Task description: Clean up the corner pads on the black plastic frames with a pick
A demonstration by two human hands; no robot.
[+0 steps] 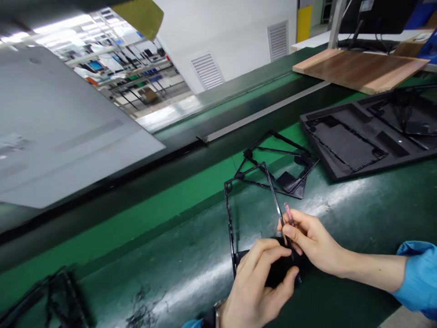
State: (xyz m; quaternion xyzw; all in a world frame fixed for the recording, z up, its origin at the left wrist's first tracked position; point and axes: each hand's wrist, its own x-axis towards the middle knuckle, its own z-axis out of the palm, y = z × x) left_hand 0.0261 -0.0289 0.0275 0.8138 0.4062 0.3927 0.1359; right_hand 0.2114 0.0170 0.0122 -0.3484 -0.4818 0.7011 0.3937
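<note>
A thin black plastic frame [229,218] stands tilted above the bench, its lower end behind my hands. My left hand [259,278] grips the frame's lower right part, thumb and fingers closed around its edge. My right hand [312,239] is pinched on a slim pink-handled tool [288,212] beside the frame's right side bar. The tool's working end is hidden by fingers, so its kind does not show. Right behind the held frame, several similar black frames [273,149] lie overlapping on the bench.
A black foam tray [341,172] at the right holds more frames. Beyond it lies a wooden board [362,68] near a monitor [378,16]. Black shavings [141,310] and more black frames [64,296] are at the lower left. A grey panel [68,123] overhangs the left side.
</note>
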